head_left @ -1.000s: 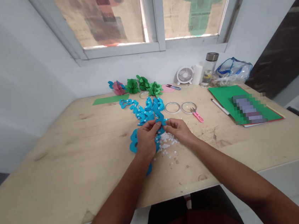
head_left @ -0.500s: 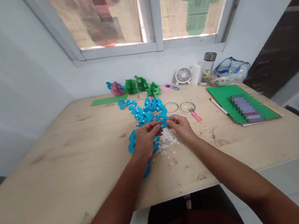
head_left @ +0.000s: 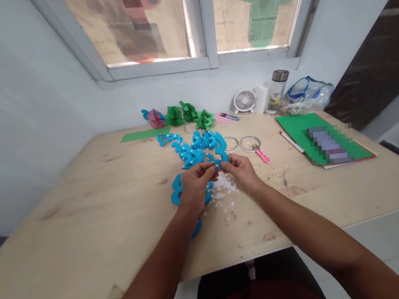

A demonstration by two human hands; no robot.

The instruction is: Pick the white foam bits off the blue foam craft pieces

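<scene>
Between my two hands is a curved blue paper cutout (head_left: 222, 151) with small white spots. My left hand (head_left: 196, 182) pinches its near left end, and my right hand (head_left: 240, 169) pinches the near right side, fingertips almost meeting. Just beyond lies a heap of similar blue cutouts (head_left: 191, 154) dotted with white. Larger blue paper shapes (head_left: 177, 190) lie partly hidden beneath my left hand and forearm. Small white paper bits (head_left: 221, 192) are scattered on the table under and between the hands.
Behind the heap stand green paper flowers (head_left: 173, 116) and a pink one (head_left: 155, 119). Rolls of clear tape (head_left: 249, 137), pink-handled snips (head_left: 262, 154), a white fan (head_left: 245, 101), a glass bottle (head_left: 276, 94) and a green folder (head_left: 299, 127) with a pixelated object lie rightward on the wooden table (head_left: 94, 203).
The held blue cutout has shifted slightly to the right and turned, its curve now opening more to the left. Both hands keep nearly the same place.
</scene>
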